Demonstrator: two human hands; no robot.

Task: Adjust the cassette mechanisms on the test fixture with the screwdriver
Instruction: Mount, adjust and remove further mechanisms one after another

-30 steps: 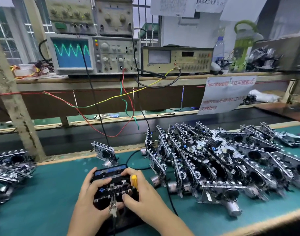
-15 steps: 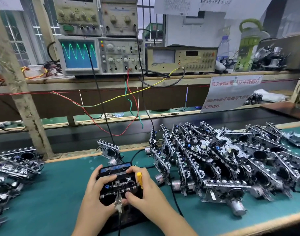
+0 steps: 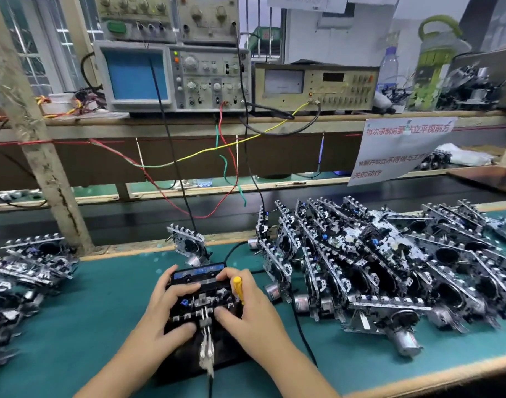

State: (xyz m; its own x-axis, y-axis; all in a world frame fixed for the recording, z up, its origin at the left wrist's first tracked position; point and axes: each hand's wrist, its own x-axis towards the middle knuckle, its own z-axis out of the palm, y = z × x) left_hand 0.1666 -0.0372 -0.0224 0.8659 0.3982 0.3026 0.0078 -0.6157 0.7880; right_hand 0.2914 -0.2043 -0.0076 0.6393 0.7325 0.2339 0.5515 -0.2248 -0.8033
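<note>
The person works at a green-topped bench [image 3: 97, 308] with both hands on a cassette mechanism [image 3: 201, 297] seated on a black test fixture [image 3: 188, 360] near the front edge. The left hand [image 3: 163, 314] curls round the left side of the mechanism, fingers over its top and thumb pressed against its near edge. The right hand [image 3: 246, 311] holds the right side in the same way, and a yellow-handled screwdriver [image 3: 238, 288] stands up between its fingers; its tip is hidden, so whether it meets a screw cannot be told. A metal clip with a cable [image 3: 206, 349] hangs from the front of the mechanism.

Just right of the hands lies a large heap of mechanisms [image 3: 375, 268], and a smaller pile [image 3: 31, 262] sits at the left. One single mechanism [image 3: 188, 245] stands upright just behind the fixture. On the shelf behind, an oscilloscope [image 3: 171, 76] shows a blue screen, beside a beige meter unit [image 3: 315, 86].
</note>
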